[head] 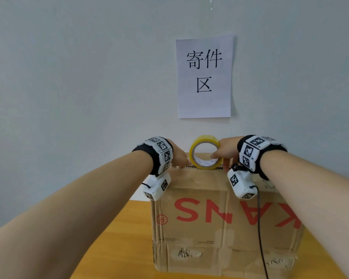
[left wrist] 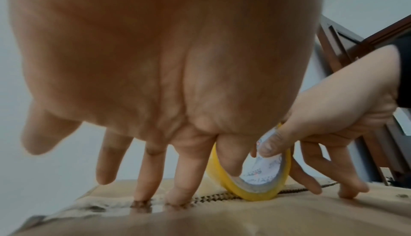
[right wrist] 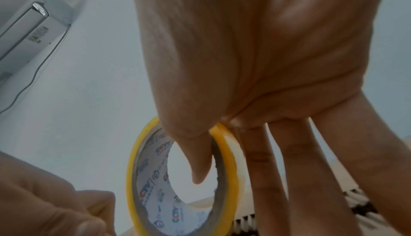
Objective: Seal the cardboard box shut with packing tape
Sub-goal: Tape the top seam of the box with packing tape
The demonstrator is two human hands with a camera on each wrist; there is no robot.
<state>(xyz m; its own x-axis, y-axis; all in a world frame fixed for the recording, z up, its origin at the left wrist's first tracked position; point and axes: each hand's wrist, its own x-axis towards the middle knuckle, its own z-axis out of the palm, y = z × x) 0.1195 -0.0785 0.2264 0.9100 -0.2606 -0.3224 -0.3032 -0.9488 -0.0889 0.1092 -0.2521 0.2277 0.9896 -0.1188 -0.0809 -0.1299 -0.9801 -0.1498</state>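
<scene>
A cardboard box [head: 199, 228] with red letters stands on the table. A yellow tape roll [head: 205, 152] stands on edge on the box's top, over the flap seam. My right hand [head: 227, 152] pinches the roll [right wrist: 133, 169], with the thumb [right wrist: 200, 160] inside the core and the fingers outside. My left hand [head: 179, 158] is just left of the roll. Its straight fingers [left wrist: 182, 169] press down on a glossy strip along the seam of the box [left wrist: 266, 218]. In the left wrist view the right hand [left wrist: 333, 116] holds the roll [left wrist: 255, 192].
The box sits on a wooden table [head: 129, 228] against a pale wall with a paper sign [head: 205, 77]. A black cable [head: 260, 228] hangs from the right wrist camera across the box front. An air conditioner [right wrist: 33, 37] and a dark wooden frame [left wrist: 347, 55] show at the sides.
</scene>
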